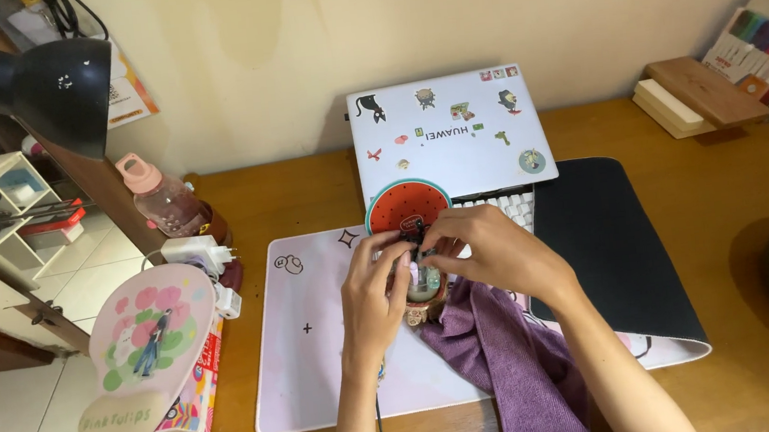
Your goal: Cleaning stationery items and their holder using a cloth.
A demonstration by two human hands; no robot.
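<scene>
Both hands meet over a small round trinket [424,289] at the middle of the pale desk mat [314,364]: left hand [376,299] curled around its side, right hand [487,251] pinching a small dark part at its top. Trinket sits just beside a purple cloth [511,363], in front of a watermelon-patterned disc [403,209] and a closed, stickered laptop [447,135]; its exact kind cannot be made out.

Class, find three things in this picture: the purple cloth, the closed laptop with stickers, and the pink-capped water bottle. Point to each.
purple cloth [511,354], head view, on the folded middle of the fabric.
closed laptop [454,158], head view, on a bare part of the silver lid.
water bottle [169,204], head view, on its clear body below the pink cap.
</scene>
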